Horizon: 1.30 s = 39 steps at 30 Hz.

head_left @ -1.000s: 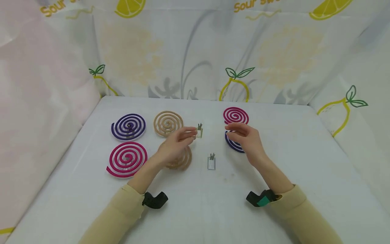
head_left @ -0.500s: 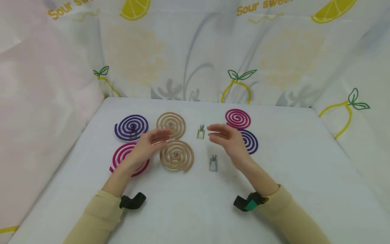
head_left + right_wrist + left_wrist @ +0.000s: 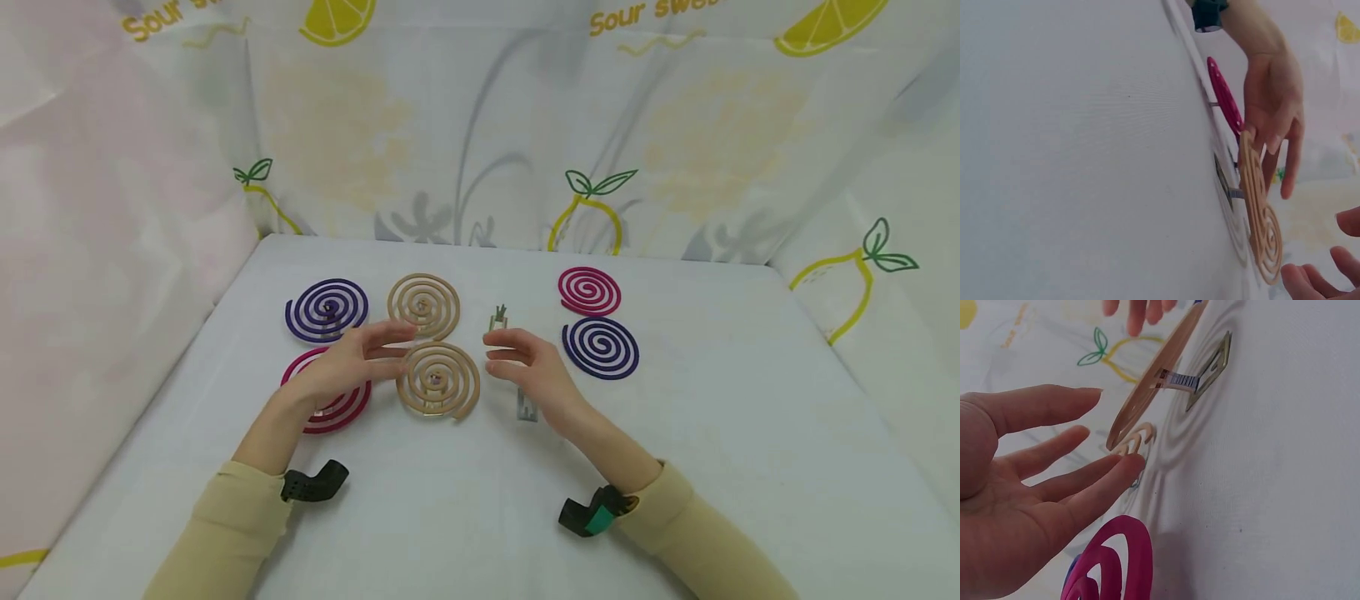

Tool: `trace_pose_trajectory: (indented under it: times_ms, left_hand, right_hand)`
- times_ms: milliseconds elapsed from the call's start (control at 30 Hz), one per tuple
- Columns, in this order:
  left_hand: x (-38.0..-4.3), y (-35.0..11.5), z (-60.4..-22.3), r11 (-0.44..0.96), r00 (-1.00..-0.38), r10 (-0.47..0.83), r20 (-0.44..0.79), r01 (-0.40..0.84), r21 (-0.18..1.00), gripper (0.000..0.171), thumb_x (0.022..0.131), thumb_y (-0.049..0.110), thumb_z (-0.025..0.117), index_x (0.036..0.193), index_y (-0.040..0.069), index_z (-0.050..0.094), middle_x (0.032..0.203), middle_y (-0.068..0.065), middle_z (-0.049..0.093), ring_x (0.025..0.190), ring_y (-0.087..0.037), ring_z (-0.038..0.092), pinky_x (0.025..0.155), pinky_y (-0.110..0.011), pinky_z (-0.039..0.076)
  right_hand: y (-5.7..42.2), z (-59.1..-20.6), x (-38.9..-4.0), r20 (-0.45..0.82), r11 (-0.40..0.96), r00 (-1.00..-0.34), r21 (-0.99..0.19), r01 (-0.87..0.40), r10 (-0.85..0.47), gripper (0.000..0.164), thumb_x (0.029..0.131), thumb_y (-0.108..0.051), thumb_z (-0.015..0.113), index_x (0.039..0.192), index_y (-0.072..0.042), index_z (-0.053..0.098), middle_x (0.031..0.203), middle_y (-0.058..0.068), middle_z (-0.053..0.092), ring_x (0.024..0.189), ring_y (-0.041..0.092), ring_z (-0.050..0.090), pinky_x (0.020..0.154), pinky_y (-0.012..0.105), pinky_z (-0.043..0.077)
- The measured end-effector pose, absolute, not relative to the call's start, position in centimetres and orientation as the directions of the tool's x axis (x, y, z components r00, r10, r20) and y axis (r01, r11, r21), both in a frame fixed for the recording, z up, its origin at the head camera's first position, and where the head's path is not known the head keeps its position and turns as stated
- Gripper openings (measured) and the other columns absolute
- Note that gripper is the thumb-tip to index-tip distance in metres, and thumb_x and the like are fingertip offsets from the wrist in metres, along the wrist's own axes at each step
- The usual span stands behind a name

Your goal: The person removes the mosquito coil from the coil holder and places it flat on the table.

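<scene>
My left hand (image 3: 348, 362) hovers with loose fingers over the left magenta mosquito coil (image 3: 363, 404), fingertips right at the left edge of the front tan mosquito coil (image 3: 438, 380). On that coil's right side is my right hand (image 3: 536, 371), its fingers relaxed and nothing in them. In the left wrist view, the tan coil (image 3: 1147, 387) sits tilted on a small metal stand (image 3: 1213, 372), raised off the table. Between the coil groups, a gold-toned stand (image 3: 498, 322) shows behind my right hand, and a silver stand (image 3: 527, 408) is partly hidden under it.
A dark purple coil (image 3: 327, 310) and another tan coil (image 3: 423, 306) stand at the back left. To the right lie a magenta coil (image 3: 589, 291) and a dark blue coil (image 3: 601, 347). A printed curtain (image 3: 495, 125) encloses the back and sides of the white table (image 3: 465, 517).
My right hand has moved left, away from the right-hand coils, to beside the front tan coil. My left hand has drawn back left, off that coil. The coils stay in place.
</scene>
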State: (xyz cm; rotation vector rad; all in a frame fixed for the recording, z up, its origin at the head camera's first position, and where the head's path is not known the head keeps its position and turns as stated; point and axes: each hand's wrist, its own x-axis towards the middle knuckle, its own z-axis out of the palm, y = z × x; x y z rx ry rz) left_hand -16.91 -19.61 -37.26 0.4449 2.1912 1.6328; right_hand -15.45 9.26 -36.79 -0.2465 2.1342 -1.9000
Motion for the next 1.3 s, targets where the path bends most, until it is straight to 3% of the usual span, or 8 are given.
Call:
trace_pose_trajectory:
  times_ms: [233, 400, 567, 800, 1100, 1300]
  left_hand:
    - [-16.9, -19.6, -37.2, 0.293, -0.860, 0.485, -0.159, -0.012, 0.956, 0.061, 0.090, -0.001, 0.067, 0.146, -0.005, 0.041, 0.149, -0.028, 0.043, 0.136, -0.045, 0.046, 0.100, -0.034, 0.054]
    - [-16.9, -19.5, -37.5, 0.289, -0.864, 0.473, -0.169, -0.029, 0.957, 0.060, 0.089, -0.002, 0.068, 0.144, -0.004, 0.044, 0.147, -0.030, 0.045, 0.123, -0.039, 0.059, 0.092, -0.029, 0.057]
    - [-16.9, -19.3, -37.8, 0.271, -0.868, 0.465, -0.177, -0.051, 0.961, 0.057, 0.089, -0.002, 0.069, 0.140, -0.007, 0.046, 0.143, -0.032, 0.048, 0.117, -0.031, 0.064, 0.089, -0.028, 0.058]
    - [-16.9, -19.5, -38.1, 0.289, -0.863, 0.464, -0.201, -0.067, 0.955, 0.054, 0.090, -0.001, 0.069, 0.138, -0.008, 0.047, 0.142, -0.032, 0.049, 0.119, -0.035, 0.062, 0.089, -0.028, 0.059]
    - [-16.7, -19.5, -38.0, 0.331, -0.864, 0.458, -0.209, -0.053, 0.942, 0.049, 0.089, 0.002, 0.071, 0.134, -0.008, 0.052, 0.134, -0.031, 0.056, 0.113, -0.029, 0.065, 0.086, -0.023, 0.057]
    - [-16.8, -19.5, -38.0, 0.330, -0.861, 0.464, -0.211, -0.053, 0.942, 0.046, 0.090, 0.002, 0.070, 0.132, -0.009, 0.054, 0.136, -0.030, 0.054, 0.112, -0.026, 0.065, 0.087, -0.023, 0.057]
  right_hand:
    - [8.5, -38.0, -15.1, -0.151, 0.178, -0.936, -0.979, 0.097, -0.318, 0.046, 0.092, -0.002, 0.064, 0.137, 0.001, 0.055, 0.141, 0.019, 0.056, 0.131, 0.032, 0.053, 0.108, 0.043, 0.048]
    - [8.1, -38.7, -14.8, -0.190, 0.198, -0.931, -0.971, 0.132, -0.312, 0.044, 0.092, -0.003, 0.065, 0.135, -0.001, 0.056, 0.137, 0.018, 0.059, 0.131, 0.033, 0.053, 0.109, 0.047, 0.047]
    - [8.0, -39.0, -14.7, -0.221, 0.180, -0.924, -0.969, 0.171, -0.313, 0.043, 0.092, -0.003, 0.066, 0.134, -0.001, 0.057, 0.131, 0.020, 0.062, 0.127, 0.033, 0.056, 0.104, 0.043, 0.051]
    - [7.8, -39.2, -14.6, -0.222, 0.111, -0.910, -0.974, 0.195, -0.351, 0.043, 0.092, 0.001, 0.063, 0.133, 0.003, 0.056, 0.134, 0.022, 0.059, 0.127, 0.033, 0.056, 0.099, 0.034, 0.054]
    - [7.9, -39.6, -14.5, -0.217, 0.041, -0.889, -0.975, 0.219, -0.403, 0.044, 0.091, 0.004, 0.061, 0.134, 0.008, 0.053, 0.128, 0.025, 0.060, 0.101, 0.012, 0.065, 0.090, 0.026, 0.056]
    - [7.9, -39.5, -14.5, -0.228, 0.048, -0.888, -0.972, 0.228, -0.399, 0.043, 0.092, 0.002, 0.061, 0.134, 0.007, 0.054, 0.129, 0.021, 0.059, 0.099, 0.010, 0.064, 0.089, 0.025, 0.056]
